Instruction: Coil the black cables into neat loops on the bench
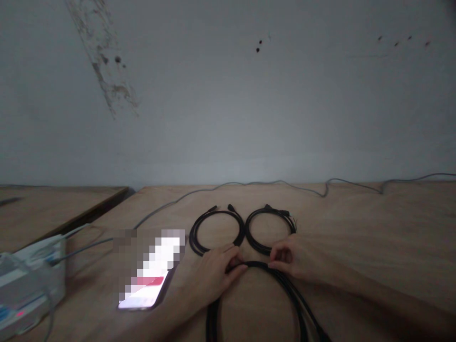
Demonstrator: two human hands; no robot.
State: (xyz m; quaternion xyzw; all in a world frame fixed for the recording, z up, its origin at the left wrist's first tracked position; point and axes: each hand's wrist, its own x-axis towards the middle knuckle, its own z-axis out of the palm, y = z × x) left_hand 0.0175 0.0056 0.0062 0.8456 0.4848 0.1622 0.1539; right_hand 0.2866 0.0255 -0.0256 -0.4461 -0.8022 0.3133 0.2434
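Two coiled black cables lie side by side on the wooden table, a left coil [193, 235] and a right coil [248, 232], their connector ends at the far side. Nearer to me is a larger loop of black cable [295, 299], which runs out of the bottom of the view. My left hand [218, 270] is closed on the upper left of this loop, thumb and fingers pinched together. At its upper right, my right hand [290, 256] pinches the same cable between thumb and fingers, just below the right coil.
A phone [149, 280] with a lit, partly pixelated screen lies left of my left hand. At the far left sits a white power strip [32, 280] with plugs. A thin grey cord [160, 207] crosses the wooden table [374, 237] toward the wall.
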